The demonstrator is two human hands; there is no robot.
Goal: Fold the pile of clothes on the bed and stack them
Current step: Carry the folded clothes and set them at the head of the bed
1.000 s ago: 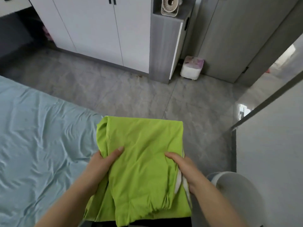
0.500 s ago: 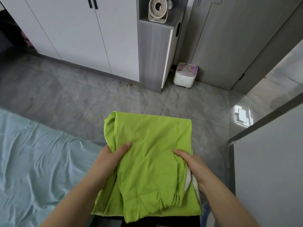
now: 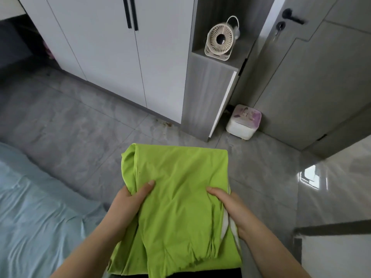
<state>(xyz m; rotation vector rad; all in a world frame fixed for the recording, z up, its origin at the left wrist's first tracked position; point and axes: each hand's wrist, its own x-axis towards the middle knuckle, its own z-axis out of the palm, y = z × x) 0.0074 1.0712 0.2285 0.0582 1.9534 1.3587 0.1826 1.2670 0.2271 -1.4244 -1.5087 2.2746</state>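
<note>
the folded green cloth [image 3: 180, 207], soft and lightly creased, is held in the air above the grey tiled floor [image 3: 80, 121], beside the bed [image 3: 30, 207] with its wrinkled pale blue sheet. the left hand [image 3: 128, 205] pinches its left edge, thumb on top; the right hand [image 3: 230, 207] pinches the right edge. farther off, a round ribbed fan [image 3: 220, 40] stands on a grey cabinet [image 3: 204, 97], near a white box [image 3: 244, 122].
</note>
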